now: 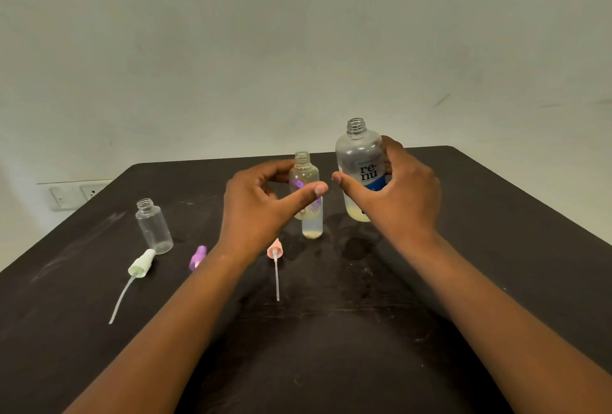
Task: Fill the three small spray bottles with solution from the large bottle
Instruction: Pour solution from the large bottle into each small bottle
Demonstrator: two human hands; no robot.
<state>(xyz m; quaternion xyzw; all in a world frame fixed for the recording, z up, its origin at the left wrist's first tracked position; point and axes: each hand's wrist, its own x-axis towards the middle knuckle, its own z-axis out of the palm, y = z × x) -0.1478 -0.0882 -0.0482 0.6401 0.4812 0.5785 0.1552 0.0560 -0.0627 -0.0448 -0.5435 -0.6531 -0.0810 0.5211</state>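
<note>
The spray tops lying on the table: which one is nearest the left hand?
The pink spray top, lying just right of the left wrist. The purple one and the pale green one lie further left.

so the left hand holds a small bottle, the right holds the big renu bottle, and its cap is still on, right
Not quite: the big renu bottle has no cap; its threaded neck is open in the head view. The left hand does hold a small bottle, and the right hand holds the big one.

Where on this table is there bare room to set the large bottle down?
Bare table lies right of the large bottle and right hand, out to the edge. Crowded: left and centre, around the empty bottle and the green, purple and pink spray caps.
</note>
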